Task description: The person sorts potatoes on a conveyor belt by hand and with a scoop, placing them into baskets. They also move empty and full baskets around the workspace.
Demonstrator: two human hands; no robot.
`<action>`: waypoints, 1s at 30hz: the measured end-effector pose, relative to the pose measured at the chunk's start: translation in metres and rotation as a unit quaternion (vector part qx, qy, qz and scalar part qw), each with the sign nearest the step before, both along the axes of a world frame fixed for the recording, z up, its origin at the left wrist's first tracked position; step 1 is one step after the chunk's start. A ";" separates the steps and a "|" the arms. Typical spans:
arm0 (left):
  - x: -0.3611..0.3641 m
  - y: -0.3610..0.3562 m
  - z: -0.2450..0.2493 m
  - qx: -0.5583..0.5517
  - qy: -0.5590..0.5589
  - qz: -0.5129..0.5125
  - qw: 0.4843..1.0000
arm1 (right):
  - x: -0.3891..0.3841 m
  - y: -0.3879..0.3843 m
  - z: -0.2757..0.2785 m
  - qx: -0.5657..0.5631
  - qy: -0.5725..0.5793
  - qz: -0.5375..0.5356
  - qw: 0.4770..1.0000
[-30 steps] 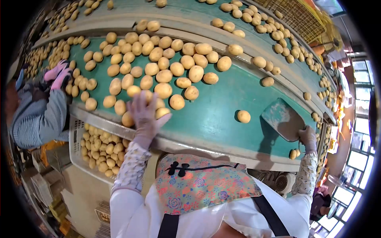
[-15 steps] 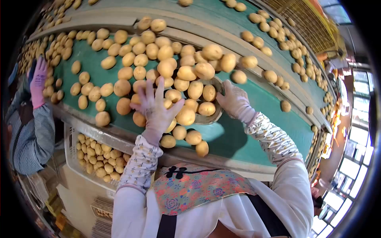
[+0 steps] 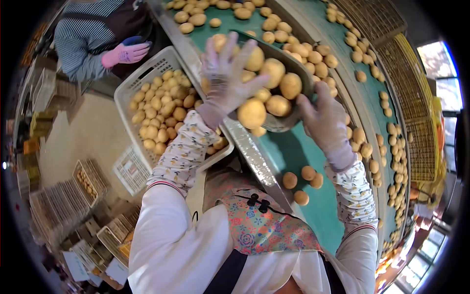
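Potatoes (image 3: 272, 72) fill the scoop (image 3: 293, 122) in front of the worker, toward 1 o'clock from the middle of my view, close by the metal edge (image 3: 257, 164) of the green belt (image 3: 323, 215). From where I stand I can't tell whether the scoop's underside touches the belt.

The right hand (image 3: 325, 115), at 2 o'clock, has its grip closed on the scoop's rim, thumb and fingers at the near side. The left hand (image 3: 232, 73), at 12 o'clock, has its grip spread wide, holding nothing that I can make out; its splayed fingers lie across the potatoes at the scoop's mouth, though which ones they touch is hard to see. Both hands wear thin, pale gloves.

Just past the metal edge, at 10 o'clock, a white plastic crate (image 3: 122, 100) sits heaped with more potatoes; the worker's left forearm crosses over its near corner. Four loose potatoes (image 3: 300, 197) lie on the belt at 4 o'clock, and a crowd of others (image 3: 313, 58) lines the belt's far side between 1 and 2 o'clock. Between 10 and 11 o'clock, beyond the crate, a co-worker's pink-gloved hand (image 3: 126, 53) is held before a dark apron (image 3: 128, 22). Slatted yellow crates (image 3: 422, 157) stand out at 3 o'clock.
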State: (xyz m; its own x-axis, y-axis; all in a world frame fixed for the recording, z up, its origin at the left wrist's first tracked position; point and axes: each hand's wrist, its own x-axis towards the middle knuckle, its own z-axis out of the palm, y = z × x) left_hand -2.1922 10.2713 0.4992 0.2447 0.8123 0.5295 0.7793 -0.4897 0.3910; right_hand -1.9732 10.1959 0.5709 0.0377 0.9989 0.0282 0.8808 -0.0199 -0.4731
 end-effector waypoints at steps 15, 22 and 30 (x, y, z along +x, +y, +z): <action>-0.240 -0.289 -0.096 -0.205 0.071 0.387 0.896 | 0.124 -0.137 -0.036 0.023 0.343 -0.211 0.915; -0.303 -0.400 -0.116 -0.231 -0.064 0.555 0.797 | 0.185 -0.221 -0.147 -0.059 0.799 -0.373 0.468; -0.438 -0.375 -0.172 -0.480 -0.010 0.564 0.671 | 0.118 -0.155 -0.167 0.093 0.249 -0.171 0.949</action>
State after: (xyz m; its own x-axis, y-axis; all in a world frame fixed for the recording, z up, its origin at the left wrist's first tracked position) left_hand -2.6299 9.8968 0.3271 -0.8131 0.4430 -0.3778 0.4313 0.8942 0.1203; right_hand -1.8549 10.0410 0.4036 0.4128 0.9056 0.0971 0.5048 -0.1388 -0.8520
